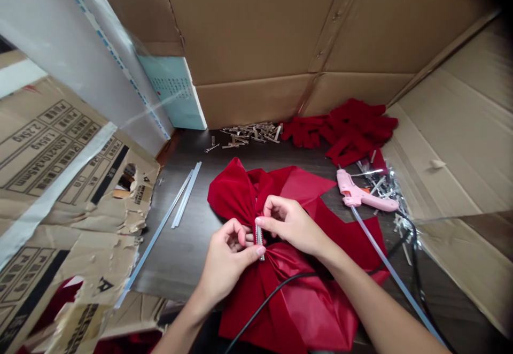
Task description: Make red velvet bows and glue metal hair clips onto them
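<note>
Head view: fingers (276, 202) of the left hand (225, 261) and right hand (295, 224) pinch a metal clip (259, 238) against a red bow (286, 262) (glue gun (363, 194) nearby).

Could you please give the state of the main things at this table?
Red bow: gathered at its middle, tails spread.
Metal clip: held at that middle; open or closed unclear.
Left hand: closed at the clip's lower end.
Right hand: closed at its upper end.
Glue gun: on its side, glue stick inserted; power unclear.
Loose glue sticks: lying flat.
Spare clips: loosely heaped.
Red strips: piled.
Black cord: crossing the bow.
</note>
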`<state>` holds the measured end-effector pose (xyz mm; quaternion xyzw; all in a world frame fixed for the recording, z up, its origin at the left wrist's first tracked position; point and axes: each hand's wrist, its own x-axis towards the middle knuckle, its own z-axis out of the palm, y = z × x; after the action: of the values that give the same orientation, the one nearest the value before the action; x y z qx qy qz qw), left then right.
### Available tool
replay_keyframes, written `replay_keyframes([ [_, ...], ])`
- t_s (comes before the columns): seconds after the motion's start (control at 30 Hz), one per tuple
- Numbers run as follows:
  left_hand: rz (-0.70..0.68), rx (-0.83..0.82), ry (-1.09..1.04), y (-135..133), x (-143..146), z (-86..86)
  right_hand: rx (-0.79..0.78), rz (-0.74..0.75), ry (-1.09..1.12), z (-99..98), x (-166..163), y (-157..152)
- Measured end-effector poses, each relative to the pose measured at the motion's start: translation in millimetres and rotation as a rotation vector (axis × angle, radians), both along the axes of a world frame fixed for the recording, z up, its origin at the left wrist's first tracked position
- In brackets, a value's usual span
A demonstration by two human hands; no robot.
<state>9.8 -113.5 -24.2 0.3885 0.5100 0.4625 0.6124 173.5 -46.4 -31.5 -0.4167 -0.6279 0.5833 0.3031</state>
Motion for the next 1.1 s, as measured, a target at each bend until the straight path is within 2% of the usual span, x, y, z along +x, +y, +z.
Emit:
replay_keyframes([
  [0.1, -0.036, -0.026, -0.07, -2.3, -3.2, -5.0, -0.071, -0.01, 0.043, -0.3, -0.7, -0.5],
  [0.3, -0.056, -0.015, -0.15, -2.3, -2.3, -8.4, -0.116, -0.028, 0.078, -5.4, -1.1, 1.2],
  [0.53, -0.089, 0.007, -0.154, -1.4, -0.2, -6.4, -0.115, -0.025, 0.092, -3.5, -1.0, 0.3],
  [0.9, -0.073, -0.048, -0.111, -2.0, -1.6, -6.4, -0.082, -0.034, 0.024, -3.4, -1.6, -0.4],
  [1.1, -0.065, -0.04, -0.07, -6.0, -0.3, 3.7, -0.102, -0.018, 0.067, 3.9, -0.4, -2.8],
])
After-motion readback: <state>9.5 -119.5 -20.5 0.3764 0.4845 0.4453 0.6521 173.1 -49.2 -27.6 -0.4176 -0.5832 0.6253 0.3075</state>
